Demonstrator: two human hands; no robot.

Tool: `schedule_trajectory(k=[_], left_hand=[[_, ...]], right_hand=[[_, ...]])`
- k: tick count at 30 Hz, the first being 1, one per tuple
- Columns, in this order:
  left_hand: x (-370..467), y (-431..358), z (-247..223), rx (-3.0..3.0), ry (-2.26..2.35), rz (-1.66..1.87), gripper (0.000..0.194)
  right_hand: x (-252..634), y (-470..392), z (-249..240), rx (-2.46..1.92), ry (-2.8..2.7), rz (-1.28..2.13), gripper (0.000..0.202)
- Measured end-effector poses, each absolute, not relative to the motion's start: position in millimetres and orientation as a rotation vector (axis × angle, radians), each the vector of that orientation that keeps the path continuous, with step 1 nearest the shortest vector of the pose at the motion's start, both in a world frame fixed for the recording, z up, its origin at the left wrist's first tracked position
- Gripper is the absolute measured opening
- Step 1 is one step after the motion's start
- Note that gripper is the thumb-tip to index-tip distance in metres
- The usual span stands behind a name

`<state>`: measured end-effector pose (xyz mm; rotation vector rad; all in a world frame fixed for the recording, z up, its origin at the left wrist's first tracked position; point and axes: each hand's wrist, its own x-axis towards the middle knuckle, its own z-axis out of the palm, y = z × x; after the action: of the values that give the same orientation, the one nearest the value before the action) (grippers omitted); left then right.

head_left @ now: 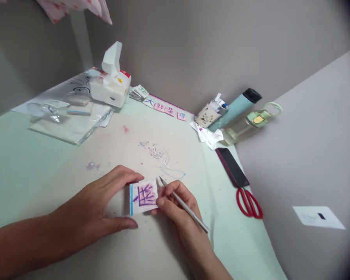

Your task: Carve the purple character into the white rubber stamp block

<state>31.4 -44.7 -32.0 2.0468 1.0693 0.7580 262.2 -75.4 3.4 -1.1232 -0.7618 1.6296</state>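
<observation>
1. So the left hand [95, 206] has its thumb and index finger spread wide apart, with the left end of the block in the gap. Can't tell if the index tip actually touches it.
2. Right hand [177, 214]: thumb and fingers are clamped on the right end of that white block [135, 187], which has a purple character on top and a blue stripe down its left edge.
3. Same right fingers also have a slim silver knife [188, 210] tucked in, slanted, tip pointing away just past the block.
4. Just beyond the fingertips, on the counter [236, 243], there's a scatter of shavings [156, 151] plus a thin curled strip [175, 171].
5. Well past the fingers sits a row of little character tiles [169, 111], with a tissue pack [109, 93] further left.
6. Right of the right fingers: a dark phone [232, 167] and red-handled scissors [249, 203].
</observation>
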Motion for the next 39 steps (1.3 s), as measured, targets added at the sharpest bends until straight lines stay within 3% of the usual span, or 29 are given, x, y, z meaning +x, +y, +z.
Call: schedule_trajectory(k=[4, 7, 12, 18, 26, 32, 39], left_hand=[[30.9, -38.5, -32.3, 2.079, 1.041, 0.773, 0.039], [25.8, -30.5, -34.3, 2.151, 0.968, 0.740, 0.043], [15.5, -22.3, -45.5, 2.223, 0.895, 0.664, 0.049], [16.0, -22.3, -46.9, 2.251, 0.877, 0.654, 0.047], [15.7, -15.8, -43.6, 2.300, 0.775, 0.617, 0.035], [14.0, -16.6, -42.7, 2.303, 0.758, 0.581, 0.045], [15.8, -15.4, -44.1, 2.307, 0.775, 0.594, 0.040]], right_hand=[[262.2, -76.9, 2.8, -1.216, -0.920, 1.542, 0.026], [269.2, -76.9, 1.5, -1.321, -1.068, 1.358, 0.021], [279.9, -78.1, -0.7, -1.401, -1.261, 1.082, 0.032], [271.6, -83.3, -1.3, -1.383, -1.302, 1.293, 0.018], [273.3, -83.1, 0.1, -1.307, -1.496, 1.446, 0.019], [275.8, -88.3, -7.3, -1.294, -1.463, 1.330, 0.013], [271.7, -90.5, -6.2, -1.289, -1.704, 1.198, 0.005]])
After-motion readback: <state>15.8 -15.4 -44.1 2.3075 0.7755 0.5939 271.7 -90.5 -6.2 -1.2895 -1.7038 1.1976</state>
